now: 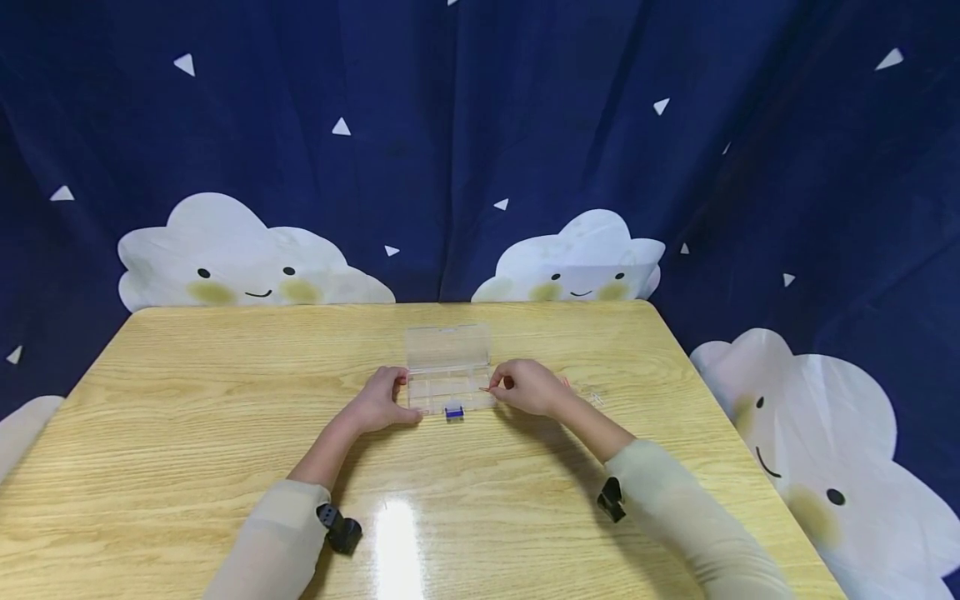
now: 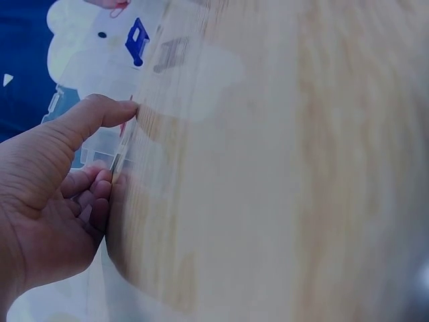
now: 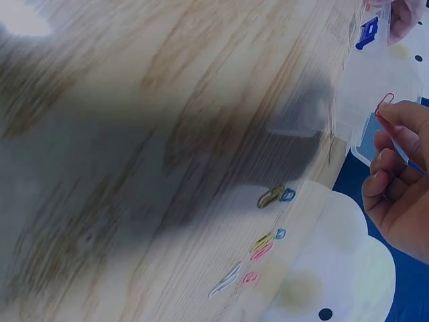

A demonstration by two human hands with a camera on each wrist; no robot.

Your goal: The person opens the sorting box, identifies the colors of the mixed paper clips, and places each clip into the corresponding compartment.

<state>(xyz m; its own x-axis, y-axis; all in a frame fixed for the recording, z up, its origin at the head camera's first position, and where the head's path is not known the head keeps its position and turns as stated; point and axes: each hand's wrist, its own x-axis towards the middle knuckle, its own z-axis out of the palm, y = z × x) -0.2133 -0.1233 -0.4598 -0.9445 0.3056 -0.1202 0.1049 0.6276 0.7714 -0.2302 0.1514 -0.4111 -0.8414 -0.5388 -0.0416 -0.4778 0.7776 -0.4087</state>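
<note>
A clear plastic compartment box (image 1: 442, 388) lies on the table with its lid (image 1: 447, 346) raised at the back. A blue latch (image 1: 454, 412) sits at the box's front edge. My left hand (image 1: 378, 402) grips the box's left end, thumb by the front corner and fingers along the side. Over the right-end compartment, my right hand (image 1: 531, 388) pinches a red paper clip (image 3: 385, 104) between thumb and forefinger. The right wrist view shows its other fingers loosely curled. Something red shows beside the left thumb (image 2: 117, 111) in the left wrist view.
Several loose paper clips lie on the wooden table (image 1: 225, 417) right of the box, among them yellow (image 3: 270, 198), blue (image 3: 287, 194), pink (image 3: 261, 251) and white (image 3: 226, 280) ones. Behind the table's far edge hangs a dark blue curtain (image 1: 420, 167) with printed clouds.
</note>
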